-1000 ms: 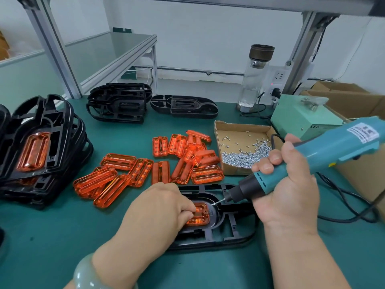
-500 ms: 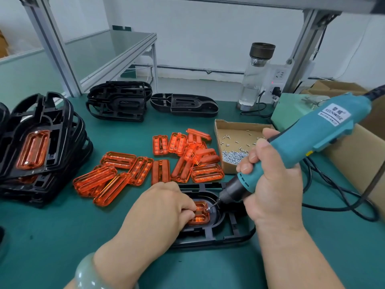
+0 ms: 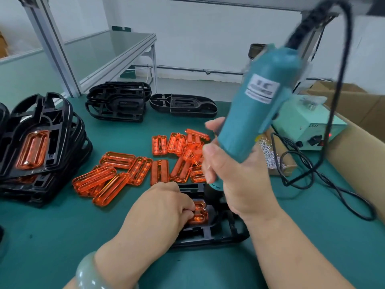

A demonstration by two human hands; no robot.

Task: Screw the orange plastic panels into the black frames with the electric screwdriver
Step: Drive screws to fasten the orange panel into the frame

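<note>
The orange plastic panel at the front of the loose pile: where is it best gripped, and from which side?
Probably the near rounded end of the long orange plastic panel, pinched across its two long edges from above, on the near side. It lies flat and slanted on the green table; that end juts clear of the pile, while the far end sits against other panels.

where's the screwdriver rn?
Head view, right of centre: the electric screwdriver stands nearly upright in the right hand, its tip at the orange panel the left hand holds.
</note>
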